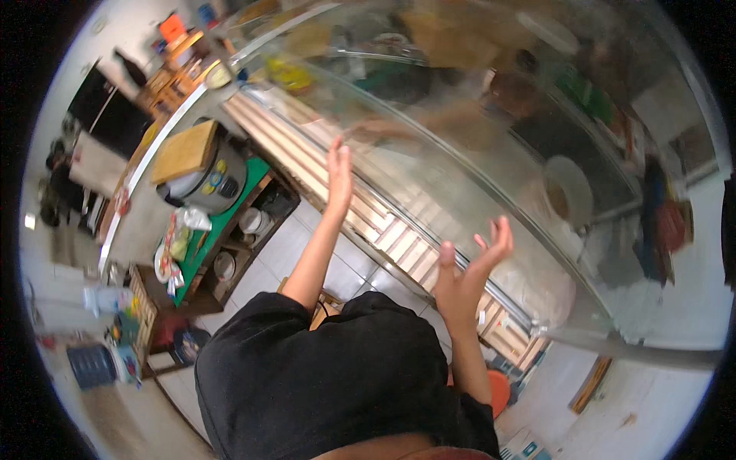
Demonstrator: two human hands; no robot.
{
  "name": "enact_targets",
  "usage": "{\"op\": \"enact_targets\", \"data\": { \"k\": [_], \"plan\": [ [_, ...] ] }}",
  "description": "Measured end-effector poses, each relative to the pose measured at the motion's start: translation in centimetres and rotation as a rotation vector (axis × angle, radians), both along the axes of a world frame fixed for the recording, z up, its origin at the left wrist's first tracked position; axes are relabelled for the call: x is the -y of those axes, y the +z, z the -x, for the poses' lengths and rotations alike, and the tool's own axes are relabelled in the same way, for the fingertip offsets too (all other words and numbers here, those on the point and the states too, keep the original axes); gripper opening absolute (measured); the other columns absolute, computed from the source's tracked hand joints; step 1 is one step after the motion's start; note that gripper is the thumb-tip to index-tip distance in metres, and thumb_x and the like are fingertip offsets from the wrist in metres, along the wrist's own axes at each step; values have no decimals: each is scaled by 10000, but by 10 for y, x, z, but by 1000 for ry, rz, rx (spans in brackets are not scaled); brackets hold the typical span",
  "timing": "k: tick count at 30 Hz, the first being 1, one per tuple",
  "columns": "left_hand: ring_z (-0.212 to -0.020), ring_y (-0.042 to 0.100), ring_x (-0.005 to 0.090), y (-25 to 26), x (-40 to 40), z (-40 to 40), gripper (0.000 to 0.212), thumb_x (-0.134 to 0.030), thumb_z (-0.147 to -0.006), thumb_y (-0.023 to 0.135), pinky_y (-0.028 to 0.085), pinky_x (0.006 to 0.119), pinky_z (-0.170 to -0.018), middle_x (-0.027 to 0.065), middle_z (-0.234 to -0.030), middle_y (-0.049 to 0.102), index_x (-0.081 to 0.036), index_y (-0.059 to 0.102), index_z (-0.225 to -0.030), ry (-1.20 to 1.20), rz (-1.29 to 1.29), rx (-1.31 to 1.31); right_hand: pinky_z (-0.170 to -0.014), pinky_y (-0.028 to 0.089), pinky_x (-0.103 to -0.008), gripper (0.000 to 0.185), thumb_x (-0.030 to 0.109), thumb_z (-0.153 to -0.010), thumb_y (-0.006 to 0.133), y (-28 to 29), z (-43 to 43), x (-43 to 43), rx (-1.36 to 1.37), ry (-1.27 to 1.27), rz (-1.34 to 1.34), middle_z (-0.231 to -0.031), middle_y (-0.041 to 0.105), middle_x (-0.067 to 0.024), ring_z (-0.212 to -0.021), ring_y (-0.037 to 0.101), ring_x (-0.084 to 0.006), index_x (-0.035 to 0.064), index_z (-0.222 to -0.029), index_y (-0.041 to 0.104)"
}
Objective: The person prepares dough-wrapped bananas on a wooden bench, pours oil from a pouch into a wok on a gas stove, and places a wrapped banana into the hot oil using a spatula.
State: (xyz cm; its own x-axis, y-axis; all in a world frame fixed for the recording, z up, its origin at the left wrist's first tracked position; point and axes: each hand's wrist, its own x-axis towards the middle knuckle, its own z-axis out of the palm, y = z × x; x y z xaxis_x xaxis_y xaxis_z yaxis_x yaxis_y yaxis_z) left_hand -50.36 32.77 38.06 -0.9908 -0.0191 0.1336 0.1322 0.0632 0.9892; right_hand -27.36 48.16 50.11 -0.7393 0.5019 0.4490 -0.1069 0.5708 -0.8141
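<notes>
My left hand (340, 175) is raised, fingers extended upward, above the near edge of a slatted wooden counter (397, 238). It holds nothing that I can see. My right hand (468, 270) is also raised, to the right, with its fingers apart and slightly curled and nothing in it. Both hands are in front of a glass display case (437, 149) that runs diagonally beyond the slats. Reflections blur what lies behind the glass; a yellow package (289, 73) shows at its far left end.
At left, a rice cooker (215, 178) with a wooden board (185, 150) on its lid stands on a green-topped table (256, 168) beside plastic bags. Bowls sit on the shelves below. A red-orange plastic object (499, 391) is near my right forearm.
</notes>
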Motion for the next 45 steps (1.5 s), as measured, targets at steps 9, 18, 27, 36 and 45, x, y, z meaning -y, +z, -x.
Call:
{"op": "enact_targets", "data": {
  "k": [9,18,27,36,45],
  "plan": [
    [-1250,427,274,33,-13,-58,550,-386,-996,393,360,422,-1048,141,-1426,307,-43,289,-1413,47,7,-102,-1064,274,-446,626,148,-914,547,-13,-107,-80,-183,-875,-237,-1398,219,-201,-1299,276,-306,-34,-1413,216],
    [-1212,460,283,64,-59,-130,436,-136,-969,453,353,415,-1014,149,-1374,329,-8,280,-1349,-93,30,-338,-1078,252,-462,607,152,-930,515,-56,-110,-144,-244,-1016,-36,-1401,221,-172,-1321,270,-314,25,-1441,211],
    [-1199,472,274,57,-65,-134,422,-154,-977,461,356,409,-1004,134,-1362,358,-20,298,-1343,-153,58,-336,-1109,153,-492,735,267,-924,539,-64,-113,-165,-325,-995,75,-1403,231,-276,-1328,231,-393,-70,-1424,118],
    [-1212,393,262,62,-92,-144,456,-197,-974,480,337,406,-1001,133,-1365,331,-22,294,-1352,-104,96,-385,-1104,136,-514,827,317,-889,583,-63,-116,-165,-272,-981,20,-1386,215,-334,-1314,221,-444,-120,-1397,98],
    [-1292,296,291,60,-125,-158,517,-201,-937,538,262,462,-1073,164,-1389,228,-8,273,-1336,-38,223,-537,-1068,155,-571,900,384,-863,595,-65,-113,-170,-280,-988,-9,-1355,214,-363,-1271,235,-472,-143,-1382,82]
  ]
}}
